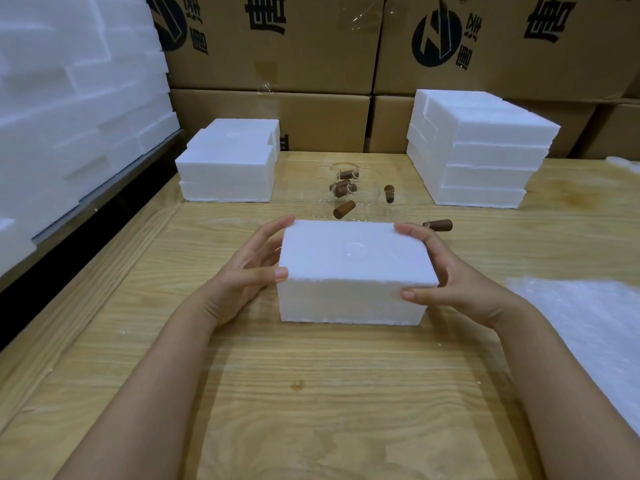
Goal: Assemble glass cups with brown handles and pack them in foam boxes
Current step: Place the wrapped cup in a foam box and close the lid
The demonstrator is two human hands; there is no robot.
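A closed white foam box (353,271) stands on the wooden table (311,393) in front of me. My left hand (249,268) grips its left end, fingers at the far corner and thumb at the near top corner. My right hand (446,271) grips the right end the same way. Behind the box lie several clear glass cups (360,197) with brown handles (344,209), hard to make out. One more brown handle (439,225) lies just past my right fingers.
A low stack of foam boxes (228,161) sits at the back left, a taller stack (481,150) at the back right. Foam pieces (69,116) pile up along the left wall. Cardboard cartons (277,46) line the back. White foam sheeting (595,334) covers the right table edge.
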